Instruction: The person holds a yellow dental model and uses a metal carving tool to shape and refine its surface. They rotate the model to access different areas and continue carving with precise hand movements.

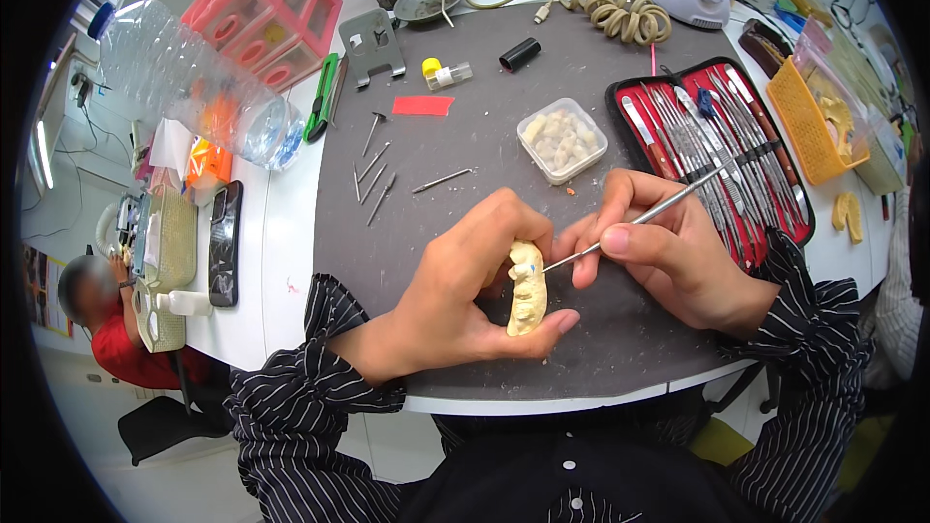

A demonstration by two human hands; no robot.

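Note:
Above the front part of the grey mat, my left hand [472,276] grips a pale yellow dental cast [527,302] between thumb and fingers. A small blue mark shows on one of the cast's teeth. My right hand [668,247] holds a slim metal dental carving tool [668,203] like a pen. The tool's thin tip points at the cast beside the blue mark; whether it touches is too fine to tell. Beyond my hands sits a clear square box [562,140] of loose tooth-like pieces. An unzipped red-lined case [712,160] of metal instruments lies by my right hand.
Several small burs [373,174] lie on the grey mat [436,368], with a red strip [421,106] and a black cylinder [520,54] farther back. A large plastic bottle [194,82] and a phone [225,244] are at left. An orange basket [814,121] stands right. Another person [116,320] sits far left.

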